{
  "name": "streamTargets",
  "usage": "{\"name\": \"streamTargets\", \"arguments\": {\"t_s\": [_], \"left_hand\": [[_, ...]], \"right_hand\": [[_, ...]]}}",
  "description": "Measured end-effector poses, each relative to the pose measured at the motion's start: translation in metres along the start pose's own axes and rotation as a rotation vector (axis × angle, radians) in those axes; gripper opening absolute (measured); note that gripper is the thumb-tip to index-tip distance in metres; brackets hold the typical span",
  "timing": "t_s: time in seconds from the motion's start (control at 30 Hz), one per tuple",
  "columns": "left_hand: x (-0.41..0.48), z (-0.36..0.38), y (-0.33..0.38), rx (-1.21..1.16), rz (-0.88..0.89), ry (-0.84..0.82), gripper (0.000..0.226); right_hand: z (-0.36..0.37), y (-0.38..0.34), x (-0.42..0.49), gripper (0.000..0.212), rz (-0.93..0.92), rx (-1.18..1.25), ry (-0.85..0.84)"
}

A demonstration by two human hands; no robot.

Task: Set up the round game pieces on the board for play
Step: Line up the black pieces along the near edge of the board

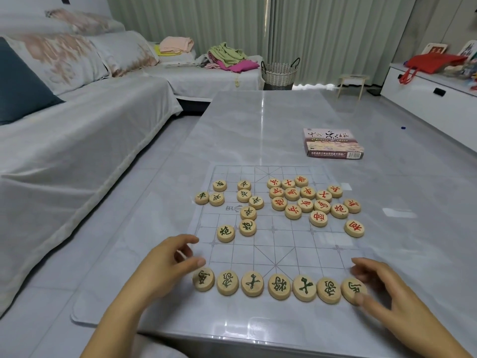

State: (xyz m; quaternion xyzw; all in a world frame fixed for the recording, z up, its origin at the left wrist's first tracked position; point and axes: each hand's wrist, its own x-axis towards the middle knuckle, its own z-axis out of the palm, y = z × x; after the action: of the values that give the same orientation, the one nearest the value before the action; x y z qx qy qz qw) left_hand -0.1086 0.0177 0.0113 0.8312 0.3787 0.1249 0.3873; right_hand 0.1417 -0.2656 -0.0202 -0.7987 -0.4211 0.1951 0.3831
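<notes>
A clear grid board [273,244] lies on the grey table. Seven round wooden pieces with green characters form a row [280,286] along its near edge. Loose green pieces [244,195] sit at the far left, and a cluster of red pieces [313,200] at the far right. My left hand [170,264] hovers with loosely curled fingers just above the row's leftmost piece [204,279] and holds nothing I can see. My right hand [379,288] pinches the rightmost piece [352,288], blurred thumb on its near edge and fingers at its far edge.
The game's box [333,144] lies on the table [258,120] beyond the board. A covered sofa [77,151] runs along the left, and a white cabinet [426,94] stands at the far right. A basket [280,72] and stool are on the floor behind.
</notes>
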Motion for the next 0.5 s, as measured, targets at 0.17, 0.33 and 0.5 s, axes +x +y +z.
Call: {"name": "streamTargets", "arguments": {"t_s": [0.17,0.33,0.5], "left_hand": [[0.04,0.013,0.031,0.136,0.053,-0.016,0.047],[0.061,0.03,0.027,0.203,-0.012,-0.155,0.069],[0.065,0.027,0.014,0.146,0.002,-0.139,0.077]], "right_hand": [[-0.001,-0.007,0.015,0.04,0.001,0.055,0.096],[0.001,-0.042,0.062,0.026,-0.086,-0.063,0.086],[0.026,-0.076,0.153,0.026,-0.176,-0.291,0.031]]}}
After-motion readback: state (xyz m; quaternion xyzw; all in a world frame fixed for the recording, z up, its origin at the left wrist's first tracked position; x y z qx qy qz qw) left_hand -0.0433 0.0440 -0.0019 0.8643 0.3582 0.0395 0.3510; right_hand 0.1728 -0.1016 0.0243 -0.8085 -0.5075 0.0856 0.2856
